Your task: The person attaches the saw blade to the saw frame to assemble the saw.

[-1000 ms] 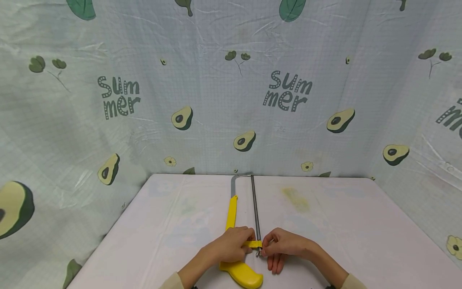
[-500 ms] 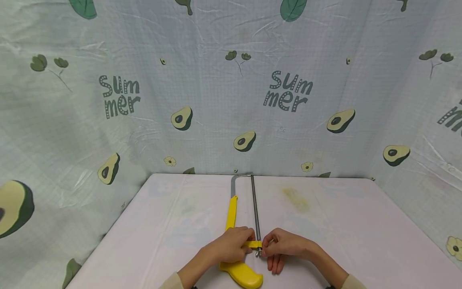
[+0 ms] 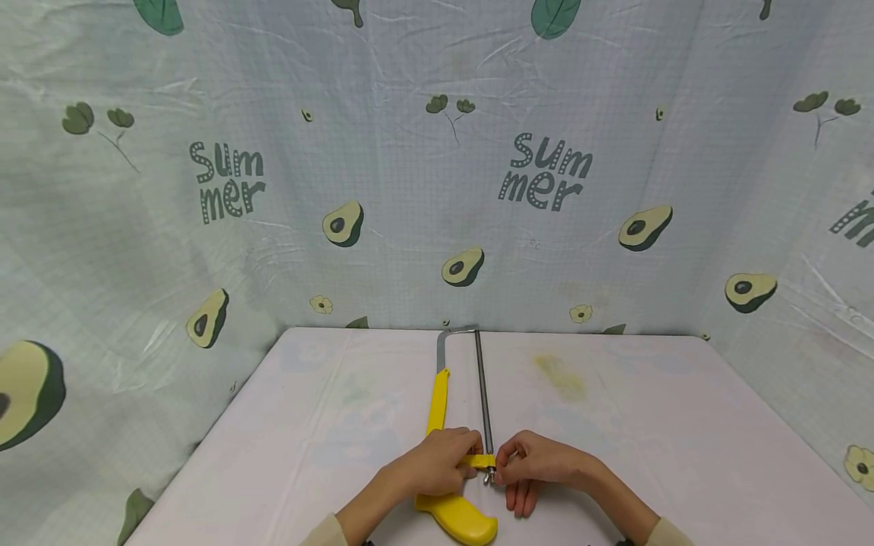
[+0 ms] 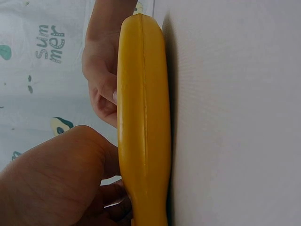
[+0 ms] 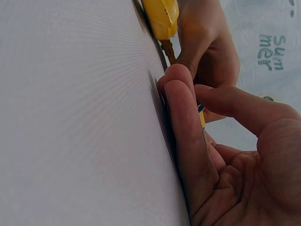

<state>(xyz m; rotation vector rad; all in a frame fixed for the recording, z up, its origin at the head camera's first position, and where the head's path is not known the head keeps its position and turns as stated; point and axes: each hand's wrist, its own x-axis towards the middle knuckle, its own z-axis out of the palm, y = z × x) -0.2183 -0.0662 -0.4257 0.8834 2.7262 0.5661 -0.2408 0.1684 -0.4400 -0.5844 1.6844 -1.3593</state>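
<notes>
A hacksaw with a yellow handle (image 3: 459, 519) lies on the table, its grey frame end pointing away from me. Its dark blade (image 3: 483, 390) runs along the right side, down to a yellow blade holder (image 3: 483, 461). My left hand (image 3: 440, 459) grips the hacksaw just above the handle, fingertips at the holder. At the holder's near end sits a small metal wing nut (image 3: 488, 478), which the thumb and forefinger of my right hand (image 3: 542, 461) pinch from the right. The right hand's other fingers (image 5: 186, 117) rest low by the tabletop. The handle (image 4: 143, 108) fills the middle of the left wrist view.
The table (image 3: 628, 425) has a pale cover with a yellowish stain (image 3: 560, 377) right of the blade. Behind it and along both sides hangs a sheet (image 3: 410, 167) printed with avocados and lettering. The frame's far end lies close to the table's back edge.
</notes>
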